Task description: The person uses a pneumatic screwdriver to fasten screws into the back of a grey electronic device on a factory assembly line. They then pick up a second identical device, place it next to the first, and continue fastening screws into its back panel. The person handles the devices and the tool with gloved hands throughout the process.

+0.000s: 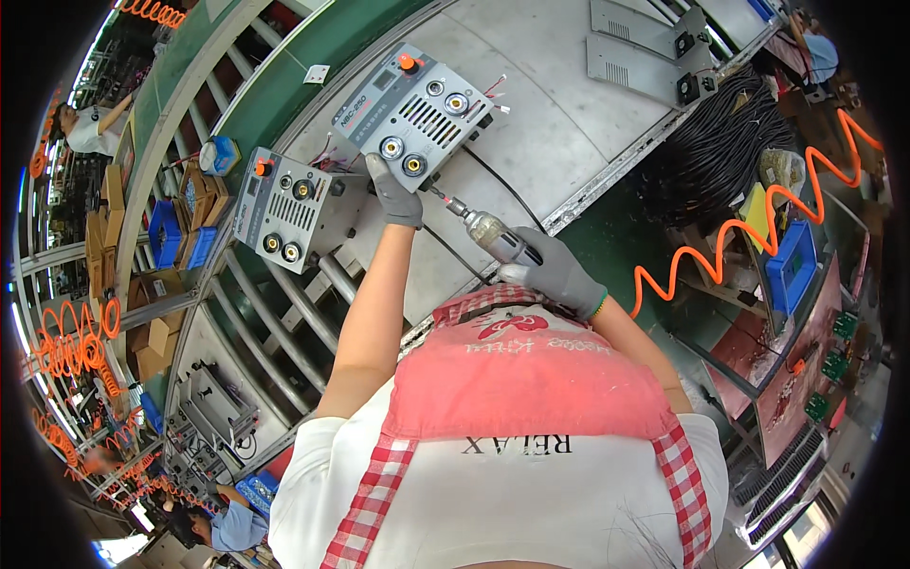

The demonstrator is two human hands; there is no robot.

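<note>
A grey box-shaped machine [427, 119] with an orange knob, round brass-centred sockets and black vent slots on its front panel lies tilted on the metal worktop. My left hand [396, 197], in a grey glove, grips its lower edge, thumb against the panel below the sockets; the other fingers are partly hidden. In my gloved right hand [559, 275] is a power screwdriver [493, 235]. Its bit points at the panel's lower corner, close to my left fingers; whether it touches a screw I cannot tell. A second, similar machine [284, 211] rests just left.
Metal rollers [284, 308] run along the left. Grey sheet-metal panels [645, 62] with fans lie far right on the worktop [545, 95]. A bundle of black cables [716, 142] and an orange coiled hose [725, 228] are at right. Co-workers are at the left edge.
</note>
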